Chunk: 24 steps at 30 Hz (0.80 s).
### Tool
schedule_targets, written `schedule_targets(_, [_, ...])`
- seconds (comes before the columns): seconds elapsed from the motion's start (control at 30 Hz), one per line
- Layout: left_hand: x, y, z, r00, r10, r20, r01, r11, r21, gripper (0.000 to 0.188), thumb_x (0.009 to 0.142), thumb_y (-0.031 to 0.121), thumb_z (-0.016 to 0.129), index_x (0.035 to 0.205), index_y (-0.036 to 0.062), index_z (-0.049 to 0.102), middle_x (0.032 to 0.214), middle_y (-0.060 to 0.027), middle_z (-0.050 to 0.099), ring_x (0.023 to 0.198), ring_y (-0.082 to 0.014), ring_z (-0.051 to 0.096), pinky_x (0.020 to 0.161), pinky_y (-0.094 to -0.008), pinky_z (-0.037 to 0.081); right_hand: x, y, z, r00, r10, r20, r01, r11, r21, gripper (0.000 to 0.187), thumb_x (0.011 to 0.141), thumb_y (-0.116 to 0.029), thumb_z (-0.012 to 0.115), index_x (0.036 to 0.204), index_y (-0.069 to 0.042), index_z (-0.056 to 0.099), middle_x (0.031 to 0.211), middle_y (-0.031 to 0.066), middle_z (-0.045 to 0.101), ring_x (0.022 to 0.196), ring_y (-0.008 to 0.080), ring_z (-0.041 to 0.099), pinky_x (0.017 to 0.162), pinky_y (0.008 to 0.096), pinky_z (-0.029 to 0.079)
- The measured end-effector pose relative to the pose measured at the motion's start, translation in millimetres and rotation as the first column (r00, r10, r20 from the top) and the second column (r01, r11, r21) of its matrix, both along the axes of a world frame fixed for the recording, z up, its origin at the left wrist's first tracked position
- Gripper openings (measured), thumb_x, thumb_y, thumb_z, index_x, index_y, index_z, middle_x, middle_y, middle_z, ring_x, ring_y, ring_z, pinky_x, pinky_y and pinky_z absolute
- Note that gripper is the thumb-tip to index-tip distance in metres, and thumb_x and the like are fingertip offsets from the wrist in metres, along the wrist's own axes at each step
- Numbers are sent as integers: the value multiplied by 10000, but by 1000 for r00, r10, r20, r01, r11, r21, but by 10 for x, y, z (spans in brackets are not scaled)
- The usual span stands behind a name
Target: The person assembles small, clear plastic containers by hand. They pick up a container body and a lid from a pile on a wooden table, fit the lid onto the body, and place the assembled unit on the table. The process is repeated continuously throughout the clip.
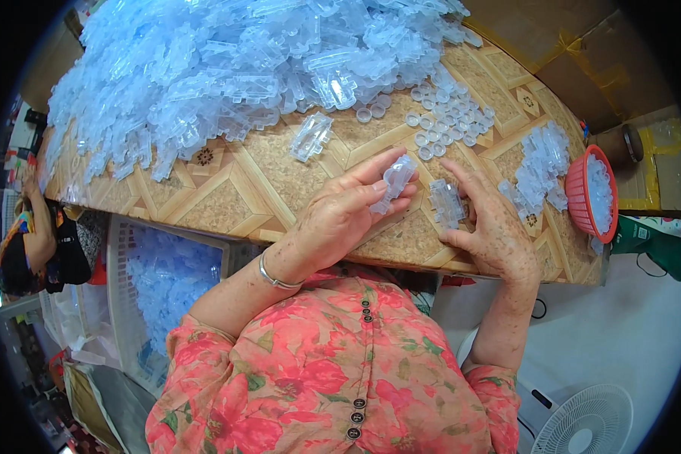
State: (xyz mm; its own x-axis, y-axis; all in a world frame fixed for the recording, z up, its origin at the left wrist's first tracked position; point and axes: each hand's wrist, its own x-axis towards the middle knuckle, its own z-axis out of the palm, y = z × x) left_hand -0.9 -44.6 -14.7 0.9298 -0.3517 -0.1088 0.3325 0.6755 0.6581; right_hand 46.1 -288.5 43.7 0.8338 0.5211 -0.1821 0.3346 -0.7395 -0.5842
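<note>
My left hand (pixel 334 219) is closed on a clear plastic part (pixel 395 184), a small see-through moulded piece held between thumb and fingers just above the table's near edge. To its right, my right hand (pixel 503 236) has its thumb and fingers spread around another clear plastic piece (pixel 446 203) on the table; I cannot tell whether they touch it. A further clear piece (pixel 310 137) lies alone beyond my left hand. Several small round clear caps (pixel 448 115) are spread out beyond my right hand.
A large heap of clear plastic parts (pixel 227 68) covers the far side of the patterned table (pixel 242 193). At the right are a smaller pile (pixel 541 163) and a red basket (pixel 580 198) of clear pieces. A crate (pixel 121 265) stands lower left, a fan (pixel 590 420) lower right. Another person (pixel 34 242) is at far left.
</note>
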Motion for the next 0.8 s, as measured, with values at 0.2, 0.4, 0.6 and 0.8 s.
schedule_targets(0.2, [-13, -35, -11, 1000, -11, -17, 10, 1000, -2, 642, 1063, 236, 556, 1589, -23, 294, 1461, -193, 526, 1333, -260, 550, 1156, -404, 432, 4, 18, -20, 995, -98, -3, 98, 994, -53, 786, 632, -240, 910, 1317, -51, 573, 1234, 143, 600, 1019, 310, 621, 868, 403, 516])
schedule_targets(0.4, [-41, -76, -22, 1000, -23, 13, 23, 1000, 2, 607, 1074, 236, 551, 1582, -3, 322, 1471, -178, 528, 1350, -259, 542, 1150, -404, 437, -250, 200, -319, 940, -258, 222, 133, 878, 459, 879, 573, -386, 978, 1291, -55, 595, 1229, 74, 591, 928, 192, 592, 757, 321, 509])
schedule_targets(0.6, [-57, -150, 133, 991, -132, -14, 132, 991, -3, 587, 1074, 221, 557, 1587, 29, 347, 1496, -141, 523, 1342, -240, 548, 1133, -399, 443, -402, 425, -567, 863, -347, 368, 100, 831, 547, 909, 564, -368, 999, 1316, -66, 587, 1243, 98, 589, 946, 225, 596, 820, 366, 552])
schedule_targets(0.8, [-92, -150, 144, 989, -147, 19, 145, 988, 53, 603, 1066, 223, 580, 1592, 40, 350, 1490, -111, 529, 1326, -214, 554, 1118, -384, 454, -439, 390, -487, 872, -284, 399, 47, 859, 509, 930, 589, -336, 991, 1368, -61, 565, 1270, 134, 622, 1063, 276, 635, 881, 392, 544])
